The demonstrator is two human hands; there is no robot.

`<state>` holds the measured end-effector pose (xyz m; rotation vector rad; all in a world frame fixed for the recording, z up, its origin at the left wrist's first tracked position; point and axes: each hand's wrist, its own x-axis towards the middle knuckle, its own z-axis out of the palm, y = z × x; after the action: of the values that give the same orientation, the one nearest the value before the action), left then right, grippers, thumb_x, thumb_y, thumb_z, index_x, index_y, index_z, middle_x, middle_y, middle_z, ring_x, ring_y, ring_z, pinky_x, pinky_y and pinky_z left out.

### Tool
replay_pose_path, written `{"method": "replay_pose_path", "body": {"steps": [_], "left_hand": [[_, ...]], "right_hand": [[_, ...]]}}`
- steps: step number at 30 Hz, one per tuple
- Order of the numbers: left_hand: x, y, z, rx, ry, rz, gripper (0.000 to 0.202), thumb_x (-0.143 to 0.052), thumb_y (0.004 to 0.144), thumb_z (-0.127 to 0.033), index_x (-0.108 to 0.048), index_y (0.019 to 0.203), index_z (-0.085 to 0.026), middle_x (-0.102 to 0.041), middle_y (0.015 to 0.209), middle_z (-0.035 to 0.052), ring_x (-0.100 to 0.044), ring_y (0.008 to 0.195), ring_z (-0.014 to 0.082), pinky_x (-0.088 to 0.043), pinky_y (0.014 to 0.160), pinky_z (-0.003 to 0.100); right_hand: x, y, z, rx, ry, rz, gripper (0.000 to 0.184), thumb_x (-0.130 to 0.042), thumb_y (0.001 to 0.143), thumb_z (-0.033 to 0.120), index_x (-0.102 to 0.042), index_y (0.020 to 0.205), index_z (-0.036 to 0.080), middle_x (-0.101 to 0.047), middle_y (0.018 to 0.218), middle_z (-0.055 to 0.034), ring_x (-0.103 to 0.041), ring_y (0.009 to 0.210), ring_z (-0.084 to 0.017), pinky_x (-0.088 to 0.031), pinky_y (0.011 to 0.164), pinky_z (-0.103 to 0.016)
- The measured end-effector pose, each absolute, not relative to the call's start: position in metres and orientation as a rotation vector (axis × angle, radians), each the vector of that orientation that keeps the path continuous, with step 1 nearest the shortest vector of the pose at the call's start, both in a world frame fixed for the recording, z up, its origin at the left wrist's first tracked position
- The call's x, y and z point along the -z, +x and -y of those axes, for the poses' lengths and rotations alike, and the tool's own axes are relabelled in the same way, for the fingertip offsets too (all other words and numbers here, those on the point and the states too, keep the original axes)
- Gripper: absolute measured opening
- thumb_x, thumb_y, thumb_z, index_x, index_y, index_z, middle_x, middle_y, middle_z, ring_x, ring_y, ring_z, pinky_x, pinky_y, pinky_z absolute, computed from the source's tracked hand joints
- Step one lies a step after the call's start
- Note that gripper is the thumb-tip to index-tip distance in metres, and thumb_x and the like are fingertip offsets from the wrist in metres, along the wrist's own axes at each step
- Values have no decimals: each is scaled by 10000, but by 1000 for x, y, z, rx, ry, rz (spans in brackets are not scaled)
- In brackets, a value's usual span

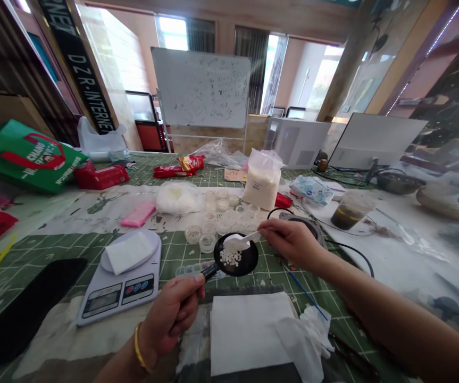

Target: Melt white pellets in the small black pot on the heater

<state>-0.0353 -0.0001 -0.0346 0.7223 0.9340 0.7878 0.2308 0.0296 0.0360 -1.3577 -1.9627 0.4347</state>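
My left hand (179, 308) is wrapped round the handle of a small black frying pan (249, 264), held level above the table. White chips or granules (230, 257) lie in the pan. With my right hand (289, 239) I grip a white plastic spoon (245, 240), its bowl over the pan and its far end among the white pieces. Whether the spoon touches the pan's bottom I cannot tell. Behind the pan stand several small clear round containers (207, 243). A sheet of white paper (249, 332) lies in front of the pan.
To the left stands a kitchen scale (121, 287) with folded white paper on its plate, beside a black phone-like slab (30, 303). A bag of white granules (261, 183) stands behind the containers. Crumpled tissue (309, 340) lies near my right forearm, and a black cable (357, 252) runs behind it.
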Motion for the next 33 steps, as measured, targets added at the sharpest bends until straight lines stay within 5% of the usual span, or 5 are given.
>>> {"method": "replay_pose_path", "body": {"steps": [7, 18, 24, 29, 33], "left_hand": [[41, -40, -3, -792, 722, -908, 334, -685, 707, -424, -577, 574, -137, -274, 315, -112, -133, 274, 2, -98, 277, 132], [41, -39, -2, -793, 714, -942, 352, -678, 710, -453, -572, 578, -144, -265, 317, -115, -127, 277, 4, -95, 275, 134], [43, -40, -3, -802, 719, -973, 377, -688, 700, -485, -562, 576, -153, -254, 322, -122, -112, 286, 2, -94, 279, 130], [44, -38, -5, -808, 686, -1017, 425, -720, 640, -546, -555, 569, -161, -263, 327, -120, -104, 293, -2, -87, 280, 132], [47, -37, -8, -774, 666, -1053, 489, -728, 573, -622, -553, 554, -166, -261, 318, -118, -97, 283, -6, -76, 277, 135]], "right_hand": [[-35, 229, -13, 118, -962, 2317, 198, -467, 918, 221, -630, 1020, 171, -664, 773, -61, -596, 649, -141, -453, 559, -247], [-44, 247, -33, -444, -1219, 1699, 180, -573, 851, 347, -666, 904, 202, -642, 603, 15, -543, 491, -99, -434, 470, -225], [-96, 296, -113, -114, -1052, 1282, 129, -607, 817, 337, -652, 832, 218, -593, 571, 14, -482, 442, -85, -400, 411, -213], [-130, 339, -196, 253, -1479, 1286, 238, -414, 904, 280, -609, 979, 166, -629, 660, -20, -535, 505, -95, -437, 480, -215], [-136, 348, -234, 255, -1719, 1384, 199, -482, 855, 214, -658, 826, 124, -620, 592, -27, -564, 524, -127, -453, 522, -245]]}}
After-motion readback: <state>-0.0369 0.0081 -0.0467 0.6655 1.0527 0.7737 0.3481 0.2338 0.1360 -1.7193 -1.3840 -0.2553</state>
